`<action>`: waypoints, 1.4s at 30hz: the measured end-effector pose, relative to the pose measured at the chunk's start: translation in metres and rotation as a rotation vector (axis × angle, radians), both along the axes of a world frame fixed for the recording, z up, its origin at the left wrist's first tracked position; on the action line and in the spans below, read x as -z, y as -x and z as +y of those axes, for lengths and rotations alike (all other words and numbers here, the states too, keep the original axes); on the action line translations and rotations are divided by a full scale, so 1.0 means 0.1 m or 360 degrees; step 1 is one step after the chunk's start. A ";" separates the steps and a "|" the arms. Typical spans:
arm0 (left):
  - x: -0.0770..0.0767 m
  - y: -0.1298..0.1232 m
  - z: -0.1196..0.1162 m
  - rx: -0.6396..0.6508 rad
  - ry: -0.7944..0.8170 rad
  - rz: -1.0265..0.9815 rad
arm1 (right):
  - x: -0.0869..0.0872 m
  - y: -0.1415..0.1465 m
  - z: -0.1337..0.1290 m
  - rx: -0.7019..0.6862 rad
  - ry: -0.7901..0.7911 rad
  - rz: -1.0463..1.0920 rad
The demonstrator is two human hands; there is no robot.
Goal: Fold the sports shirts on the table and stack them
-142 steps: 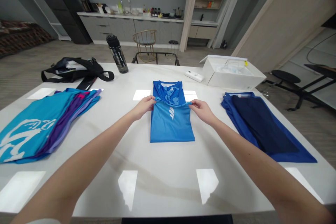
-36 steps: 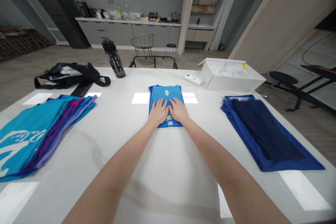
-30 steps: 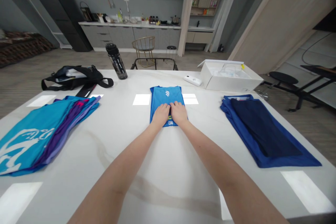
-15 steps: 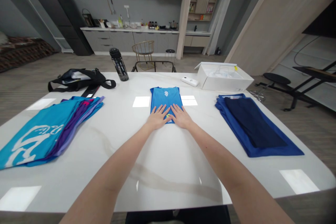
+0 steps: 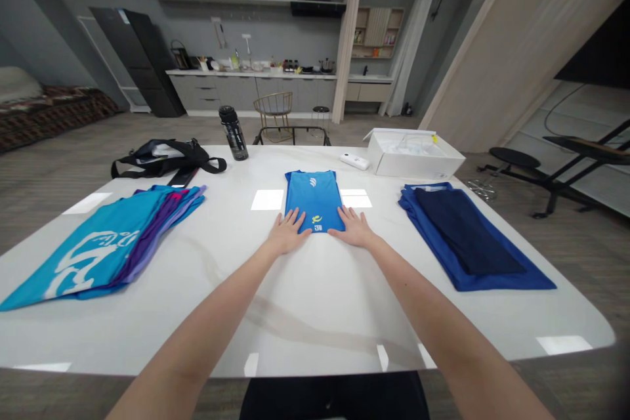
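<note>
A folded blue T-shirt [image 5: 314, 195] lies flat in the middle of the white table [image 5: 315, 302], a white logo near its far end and a yellow mark near its close edge. At its near left corner rests my left hand [image 5: 286, 233], palm down, fingers spread. My right hand [image 5: 353, 228] mirrors it at the near right corner, also flat with the fingers apart. Both touch the shirt's edges and grip nothing. To the left lies a stack of turquoise and purple shirts [image 5: 105, 243]. On the right, folded dark navy cloth [image 5: 465, 230] lies over blue clothing [image 5: 502, 281].
Along the table's far side are a black bag [image 5: 165, 156], a dark water bottle [image 5: 233, 134], a small white device [image 5: 354, 161] and an open white box [image 5: 413, 154]. A black chair [image 5: 335, 397] stands at the near edge. A kitchen counter [image 5: 256, 72] runs along the back wall.
My hands have slid apart from the middle of the shirt to its near corners, uncovering the yellow mark. The head view has tilted up a little.
</note>
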State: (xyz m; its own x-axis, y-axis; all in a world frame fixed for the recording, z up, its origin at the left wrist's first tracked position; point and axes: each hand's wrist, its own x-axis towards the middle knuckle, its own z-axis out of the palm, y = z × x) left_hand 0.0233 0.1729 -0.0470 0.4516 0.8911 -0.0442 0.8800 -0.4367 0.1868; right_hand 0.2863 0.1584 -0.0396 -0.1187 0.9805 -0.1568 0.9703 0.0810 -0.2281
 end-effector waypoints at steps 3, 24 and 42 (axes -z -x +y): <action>-0.01 -0.09 -0.17 0.0159 -0.0165 -0.0105 | -0.02 0.16 -0.08 -0.0151 -0.0223 0.0041; 0.08 -0.04 -0.74 -0.0012 -0.0248 -0.0104 | 0.12 0.29 -0.62 -0.0205 -0.0284 0.0311; -0.02 0.11 -0.77 -0.0143 -0.0182 -0.0021 | -0.12 0.19 -0.80 0.0042 -0.0225 0.0113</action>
State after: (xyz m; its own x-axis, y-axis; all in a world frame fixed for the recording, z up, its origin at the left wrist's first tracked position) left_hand 0.0119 0.0961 -0.0448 0.3697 0.9269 0.0652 0.9143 -0.3754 0.1521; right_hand 0.2670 0.0782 -0.0278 -0.0983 0.9951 -0.0093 0.9543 0.0916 -0.2844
